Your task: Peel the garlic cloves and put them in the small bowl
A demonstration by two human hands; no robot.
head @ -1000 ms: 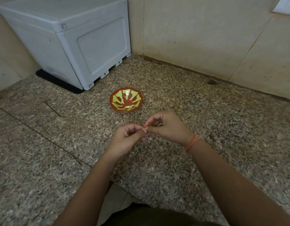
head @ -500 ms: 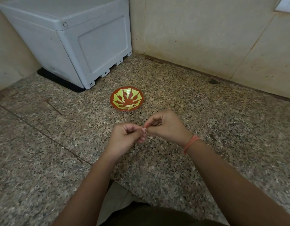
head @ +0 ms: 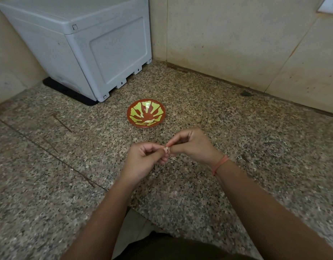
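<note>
Narrowly curled, left grip (head: 143, 158) and right grip (head: 193, 147) pinch small pale garlic clove (head: 166, 149) between them, near glossy red-and-yellow small bowl (head: 143, 109).

You see one bowl (head: 156, 109) and one box (head: 77, 44). Two hands, your left hand (head: 143, 158) and right hand (head: 191, 145), share one clove (head: 167, 148).
</note>
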